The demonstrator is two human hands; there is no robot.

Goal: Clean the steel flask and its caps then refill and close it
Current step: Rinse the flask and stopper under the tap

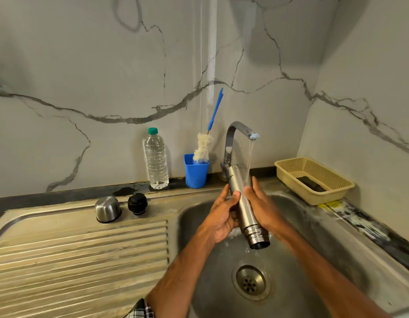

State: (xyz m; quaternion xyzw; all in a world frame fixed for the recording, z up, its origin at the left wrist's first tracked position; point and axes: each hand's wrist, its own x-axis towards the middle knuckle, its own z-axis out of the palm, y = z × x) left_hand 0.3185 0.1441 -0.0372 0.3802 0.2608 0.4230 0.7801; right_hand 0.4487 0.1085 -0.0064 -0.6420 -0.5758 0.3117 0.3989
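Under the tap (239, 130) — left hand (220, 216) and right hand (262, 207) grip the steel flask (245, 210).

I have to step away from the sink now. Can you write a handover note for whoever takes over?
Left hand and right hand both hold the flask, tilted mouth-down over the sink, under the running tap.
Steel cap and black cap stand on the drainboard, left.
Brush sits in the blue cup.
Done: caps off, flask being rinsed.
Left: wash caps if needed, refill, close.
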